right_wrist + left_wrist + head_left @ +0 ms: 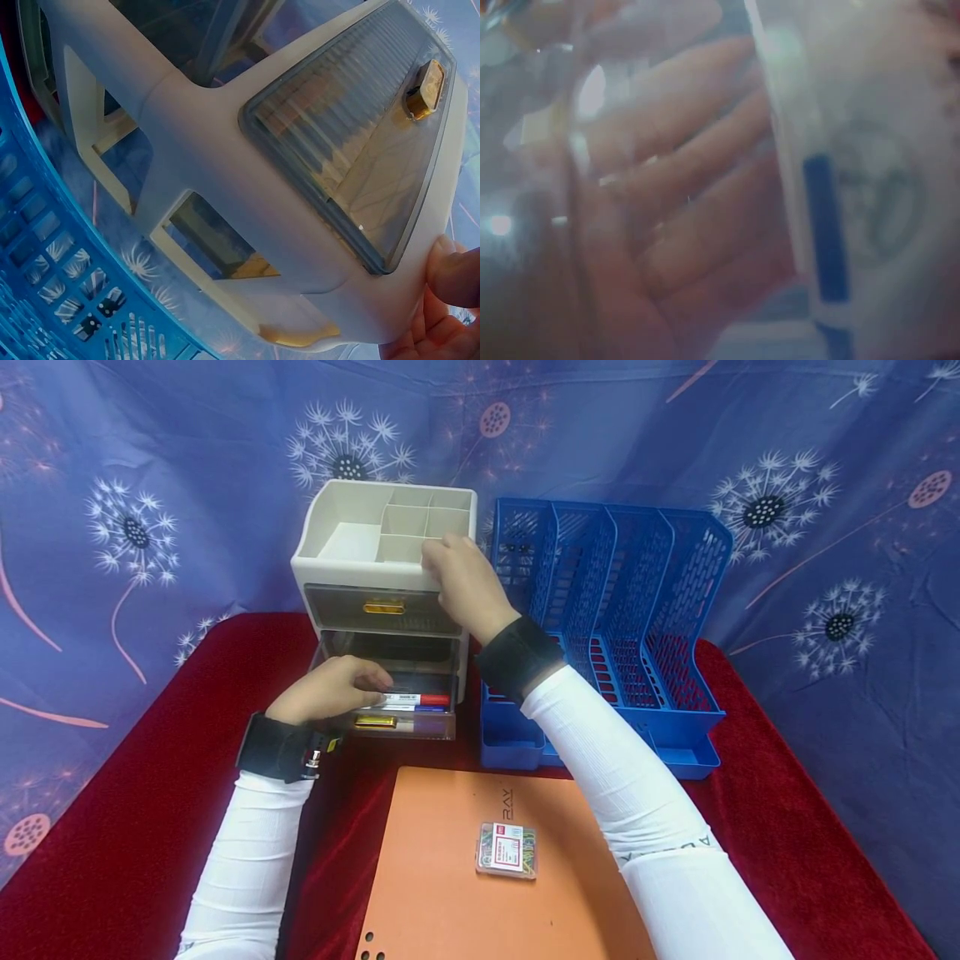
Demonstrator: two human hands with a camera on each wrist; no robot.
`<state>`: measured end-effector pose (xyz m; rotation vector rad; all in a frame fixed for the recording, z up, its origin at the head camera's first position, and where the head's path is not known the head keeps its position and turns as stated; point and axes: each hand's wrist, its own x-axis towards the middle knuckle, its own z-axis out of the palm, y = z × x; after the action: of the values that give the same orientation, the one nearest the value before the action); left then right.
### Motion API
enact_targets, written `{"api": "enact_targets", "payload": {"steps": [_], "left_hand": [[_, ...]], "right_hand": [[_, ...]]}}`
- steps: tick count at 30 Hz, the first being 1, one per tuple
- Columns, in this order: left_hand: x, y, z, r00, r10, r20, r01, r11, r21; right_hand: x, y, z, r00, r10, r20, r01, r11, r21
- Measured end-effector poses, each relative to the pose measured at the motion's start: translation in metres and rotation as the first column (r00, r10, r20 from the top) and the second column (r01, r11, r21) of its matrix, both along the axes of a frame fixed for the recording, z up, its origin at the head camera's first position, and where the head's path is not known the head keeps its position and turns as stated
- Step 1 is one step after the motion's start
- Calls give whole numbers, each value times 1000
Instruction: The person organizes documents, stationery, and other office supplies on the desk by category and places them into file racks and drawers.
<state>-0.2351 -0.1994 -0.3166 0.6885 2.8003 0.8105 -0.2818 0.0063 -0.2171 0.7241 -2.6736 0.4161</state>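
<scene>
A white desk organizer (375, 572) with smoky clear drawers stands at the back. My right hand (467, 578) grips its upper right front edge, the thumb (454, 271) on the front and the fingers bent over the rim. My left hand (330, 688) reaches into the pulled-out lower drawer (427, 727). There, a red-capped marker (416, 699) and a blue-capped marker (429, 708) lie side by side. In the left wrist view, blurred through clear plastic, the left fingers (705, 165) stretch out, tips beside a white barrel with a blue band (826, 229).
A blue mesh file rack (600, 610) stands right of the organizer, behind my right forearm. On the orange board (442, 893) in front lies a clear box of paper clips (507, 850). Red cloth (795, 827) covers the table, and a patterned blue curtain (225, 460) hangs behind.
</scene>
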Motion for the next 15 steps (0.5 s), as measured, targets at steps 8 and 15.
{"api": "enact_targets", "payload": {"steps": [8,15], "left_hand": [[2,1,4,993,-26,-116,28,999,19],[28,11,28,940,-21,-342,30,999,23]], "right_hand": [[0,1,0,1000,5,9,-5,1000,-12],[-2,2,0,1000,7,15,-7,1000,-7]]}}
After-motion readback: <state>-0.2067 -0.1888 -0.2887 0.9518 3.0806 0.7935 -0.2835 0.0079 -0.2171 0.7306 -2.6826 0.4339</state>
